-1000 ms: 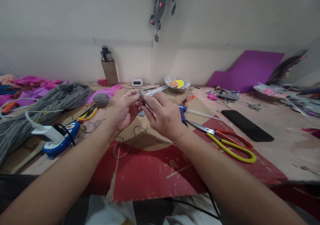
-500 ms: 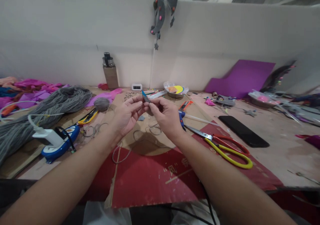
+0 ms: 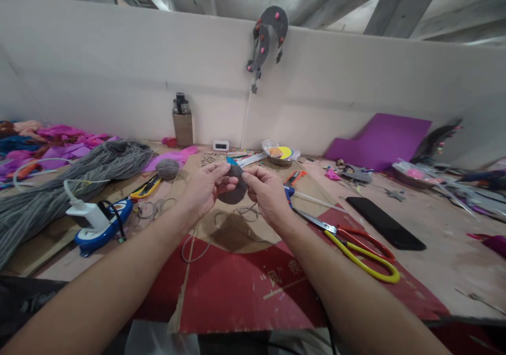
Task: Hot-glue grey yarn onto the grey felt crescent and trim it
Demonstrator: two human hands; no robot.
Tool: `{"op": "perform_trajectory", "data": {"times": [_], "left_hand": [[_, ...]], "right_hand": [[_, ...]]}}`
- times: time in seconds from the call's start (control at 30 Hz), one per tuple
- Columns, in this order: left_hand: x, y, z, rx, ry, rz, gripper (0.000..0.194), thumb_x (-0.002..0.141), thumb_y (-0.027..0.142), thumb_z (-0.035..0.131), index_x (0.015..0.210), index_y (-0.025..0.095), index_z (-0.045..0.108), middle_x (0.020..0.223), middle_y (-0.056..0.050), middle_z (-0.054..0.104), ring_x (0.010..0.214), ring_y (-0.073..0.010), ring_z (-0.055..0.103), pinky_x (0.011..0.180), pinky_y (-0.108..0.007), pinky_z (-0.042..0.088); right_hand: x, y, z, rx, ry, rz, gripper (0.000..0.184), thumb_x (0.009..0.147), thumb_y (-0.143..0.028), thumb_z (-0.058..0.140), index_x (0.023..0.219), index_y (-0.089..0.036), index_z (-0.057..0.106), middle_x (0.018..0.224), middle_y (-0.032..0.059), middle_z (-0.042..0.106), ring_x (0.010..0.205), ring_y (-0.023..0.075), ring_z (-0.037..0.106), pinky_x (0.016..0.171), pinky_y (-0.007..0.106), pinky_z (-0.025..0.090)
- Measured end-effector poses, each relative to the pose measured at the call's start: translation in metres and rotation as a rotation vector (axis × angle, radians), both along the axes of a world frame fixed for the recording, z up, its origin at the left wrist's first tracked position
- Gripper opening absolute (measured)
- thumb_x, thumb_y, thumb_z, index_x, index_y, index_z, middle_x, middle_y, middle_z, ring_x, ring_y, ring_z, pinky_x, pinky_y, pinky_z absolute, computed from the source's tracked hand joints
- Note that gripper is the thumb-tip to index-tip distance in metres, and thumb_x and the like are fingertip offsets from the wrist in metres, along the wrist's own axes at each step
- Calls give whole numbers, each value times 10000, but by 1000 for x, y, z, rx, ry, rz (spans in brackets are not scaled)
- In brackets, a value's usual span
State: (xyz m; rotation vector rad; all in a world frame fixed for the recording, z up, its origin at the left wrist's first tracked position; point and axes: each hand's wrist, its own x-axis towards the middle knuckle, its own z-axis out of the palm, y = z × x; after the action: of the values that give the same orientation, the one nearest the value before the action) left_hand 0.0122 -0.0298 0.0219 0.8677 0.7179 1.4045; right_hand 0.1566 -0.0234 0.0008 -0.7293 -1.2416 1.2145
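Note:
Between my hands, above the cardboard, is a dark grey, rounded flat piece (image 3: 232, 193) with a bright blue corner at its top; its material I cannot make out. My left hand (image 3: 209, 186) pinches its left edge between thumb and fingers. At the upper right edge, my right hand (image 3: 265, 189) grips it with thumb and forefinger. Thin grey yarn (image 3: 248, 213) lies in loose loops on the cardboard (image 3: 221, 234) below. To the right of my right hand lie scissors (image 3: 351, 239) with red and yellow handles.
Grey yarn hanks (image 3: 90, 170), a yarn ball (image 3: 167, 169), a yellow cutter (image 3: 145, 186) and a blue power strip (image 3: 105, 228) lie left. On the right are a black phone (image 3: 385, 222) and purple sheet (image 3: 387, 141). A bottle (image 3: 182, 123) stands behind; a grey crescent ornament (image 3: 272, 33) hangs on the wall.
The grey piece has turned so its broad rounded face shows; before, it appeared narrow and mostly covered by my fingers. My hands are slightly farther apart. The whole view has shifted a little.

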Motion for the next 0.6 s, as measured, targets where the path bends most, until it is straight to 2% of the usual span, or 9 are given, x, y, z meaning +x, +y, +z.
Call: {"op": "perform_trajectory", "data": {"times": [0.17, 0.27, 0.37, 0.47, 0.6], "left_hand": [[-1, -1, 2, -50, 3, -35, 108, 872, 96, 558, 826, 102, 656, 638, -24, 677, 482, -83, 636, 471, -157, 542], [-2, -1, 2, -16, 30, -56, 52, 844, 136, 614, 835, 112, 659, 681, -15, 679, 489, -77, 630, 438, -145, 507], [-5, 0, 0, 33, 177, -53, 98, 806, 196, 684, 791, 103, 657, 618, 11, 624, 393, -44, 537, 316, -114, 340], [-7, 3, -2, 39, 318, -23, 180, 785, 265, 719, 765, 98, 656, 536, 36, 555, 323, -19, 430, 280, -121, 207], [-8, 6, -4, 28, 335, -82, 216, 783, 310, 720, 731, 119, 634, 514, 30, 547, 361, -36, 461, 331, -120, 284]], "right_hand": [[-2, -2, 2, -66, 42, 2, 232, 644, -356, 740, 723, -180, 610, 483, -102, 417, 391, 28, 266, 392, 196, 150], [-2, -3, 5, -100, 76, -14, 247, 609, -344, 749, 717, -180, 601, 496, -104, 409, 401, 25, 273, 391, 187, 151], [-1, -2, 6, -151, 119, 23, 258, 591, -329, 756, 723, -174, 598, 500, -108, 388, 411, 20, 251, 388, 173, 137], [1, 2, 5, -217, 158, 93, 278, 566, -307, 770, 667, -174, 548, 496, -116, 347, 417, 13, 209, 381, 161, 111], [3, 6, 3, -265, 196, 168, 358, 567, -302, 787, 599, -190, 449, 494, -121, 301, 427, 13, 174, 370, 155, 86]]}}
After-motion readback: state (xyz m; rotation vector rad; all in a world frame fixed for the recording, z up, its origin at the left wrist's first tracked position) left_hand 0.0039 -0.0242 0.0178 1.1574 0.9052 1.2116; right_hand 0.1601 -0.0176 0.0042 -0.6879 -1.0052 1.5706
